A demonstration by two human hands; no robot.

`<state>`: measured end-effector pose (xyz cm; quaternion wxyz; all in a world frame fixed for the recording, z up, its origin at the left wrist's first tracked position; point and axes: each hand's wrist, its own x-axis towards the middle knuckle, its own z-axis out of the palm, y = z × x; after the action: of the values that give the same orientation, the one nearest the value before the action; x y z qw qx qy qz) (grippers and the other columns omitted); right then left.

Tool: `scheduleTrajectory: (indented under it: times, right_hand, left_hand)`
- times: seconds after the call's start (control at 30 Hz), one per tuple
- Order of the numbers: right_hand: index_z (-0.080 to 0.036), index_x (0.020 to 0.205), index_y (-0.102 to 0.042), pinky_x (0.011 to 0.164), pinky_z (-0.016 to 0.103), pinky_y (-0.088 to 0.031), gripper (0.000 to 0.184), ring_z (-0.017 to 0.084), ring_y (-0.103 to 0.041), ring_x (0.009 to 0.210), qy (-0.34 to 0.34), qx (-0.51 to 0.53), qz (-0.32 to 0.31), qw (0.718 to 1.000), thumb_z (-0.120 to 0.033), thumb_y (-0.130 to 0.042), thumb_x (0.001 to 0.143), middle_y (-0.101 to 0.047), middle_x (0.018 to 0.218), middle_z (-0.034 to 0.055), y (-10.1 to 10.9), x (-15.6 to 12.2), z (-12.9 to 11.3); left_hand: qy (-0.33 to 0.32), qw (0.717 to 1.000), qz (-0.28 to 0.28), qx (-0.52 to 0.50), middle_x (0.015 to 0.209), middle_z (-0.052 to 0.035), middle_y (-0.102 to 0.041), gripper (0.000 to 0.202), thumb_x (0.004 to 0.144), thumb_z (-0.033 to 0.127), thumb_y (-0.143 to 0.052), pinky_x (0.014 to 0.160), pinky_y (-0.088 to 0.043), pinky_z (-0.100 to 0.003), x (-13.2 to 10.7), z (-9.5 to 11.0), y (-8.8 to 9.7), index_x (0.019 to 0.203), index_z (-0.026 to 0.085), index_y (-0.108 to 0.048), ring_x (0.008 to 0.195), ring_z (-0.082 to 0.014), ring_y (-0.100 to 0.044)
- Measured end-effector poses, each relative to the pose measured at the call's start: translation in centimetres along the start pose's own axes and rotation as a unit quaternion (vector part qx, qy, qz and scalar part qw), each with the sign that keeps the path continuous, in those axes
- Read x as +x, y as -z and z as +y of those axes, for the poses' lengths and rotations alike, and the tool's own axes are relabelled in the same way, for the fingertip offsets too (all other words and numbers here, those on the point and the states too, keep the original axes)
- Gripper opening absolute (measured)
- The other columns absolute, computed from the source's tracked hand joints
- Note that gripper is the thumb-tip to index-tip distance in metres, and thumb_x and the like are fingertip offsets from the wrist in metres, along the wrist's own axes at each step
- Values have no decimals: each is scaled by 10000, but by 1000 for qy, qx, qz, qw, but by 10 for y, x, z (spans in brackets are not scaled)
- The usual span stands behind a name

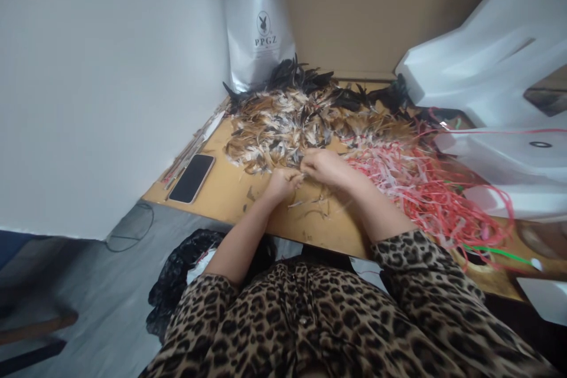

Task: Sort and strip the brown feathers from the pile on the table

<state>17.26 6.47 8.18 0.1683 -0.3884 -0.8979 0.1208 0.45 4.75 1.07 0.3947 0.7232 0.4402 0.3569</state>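
My left hand [283, 183] and my right hand [326, 166] meet above the front part of the table, their fingertips close together. Both are closed, fingers pinched; what lies between them is too small and blurred to make out. Just beyond the hands spreads a pile of brown and cream feathers [270, 124], with long black feathers [301, 75] along its back. A few loose feather scraps [316, 207] lie on the wood below my right hand. To the right of it is a tangled heap of red and pink plastic strips [425, 192].
A dark-screened phone [192, 178] lies at the table's [217, 204] left, beside thin sticks. A silver-white bag [259, 29] stands at the back by the wall. White plastic shapes [478, 47] rise on the right. A black plastic bag [177, 271] sits below the front edge.
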Motion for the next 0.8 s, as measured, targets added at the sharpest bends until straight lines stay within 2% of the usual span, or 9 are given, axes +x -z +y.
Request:
scheduleTrajectory:
  times: [0.07,0.17,0.3,0.37,0.43,0.57,0.67,0.73,0.8]
  right_hand:
    - [-134,697,-638,639,235,-370,178,119,-522,659,-4,151,-26,988,-271,-537,749,-606,722,44,-1,-1,18]
    - [-129,713,-625,616,247,-399,218,119,-527,611,-59,371,-39,926,-344,-607,684,-617,674,27,-11,-2,37]
    - [-130,629,-588,580,242,-379,258,103,-478,569,-119,465,74,874,-370,-676,592,-587,620,6,-26,3,33]
    - [-127,628,-588,585,238,-374,263,97,-469,571,-137,473,86,866,-377,-668,605,-584,622,3,-31,6,25]
    - [-123,660,-606,581,235,-369,263,96,-464,566,-146,444,92,879,-383,-640,641,-583,619,4,-34,9,18]
    - [-128,693,-629,612,232,-368,193,110,-488,608,-100,251,114,956,-295,-544,739,-596,645,23,-33,7,3]
    - [-130,698,-626,657,242,-362,218,135,-520,686,-38,52,87,994,-220,-455,798,-607,717,67,-26,4,-13]
    - [-122,728,-634,653,252,-354,232,155,-534,717,-20,-53,34,998,-218,-440,813,-613,756,102,-19,2,-23]
    - [-116,741,-641,645,259,-350,221,166,-544,727,-8,-103,-16,995,-211,-453,806,-620,781,123,-11,0,-27]
  left_hand:
    - [4,999,-20,-44,612,-18,-632,136,742,251,-560,574,-465,-224,-3,7,-3,708,167,-661,541,-102,-575]
    - [37,989,-1,-145,636,-30,-643,167,713,299,-604,569,-481,-234,-5,17,-5,752,148,-663,556,-112,-598]
    - [89,961,84,-249,613,-37,-645,226,676,334,-641,537,-477,-227,0,20,-3,735,116,-648,524,-106,-592]
    - [110,945,122,-283,652,-44,-659,241,664,336,-650,526,-468,-212,5,15,-1,753,112,-648,518,-92,-587]
    - [126,930,152,-311,687,-48,-668,245,659,325,-655,540,-465,-198,10,8,1,780,112,-649,532,-79,-587]
    - [163,922,159,-314,674,-47,-663,233,659,309,-651,556,-463,-192,14,-4,3,784,112,-647,554,-79,-593]
    - [168,944,146,-244,592,-22,-633,174,697,273,-602,536,-455,-202,11,-6,5,758,117,-647,517,-85,-572]
    - [128,972,118,-158,541,-4,-606,132,718,228,-562,533,-448,-213,7,-4,5,698,130,-647,497,-92,-552]
    - [66,993,73,-68,535,0,-602,137,705,177,-557,555,-440,-214,3,-1,5,590,148,-625,519,-96,-550]
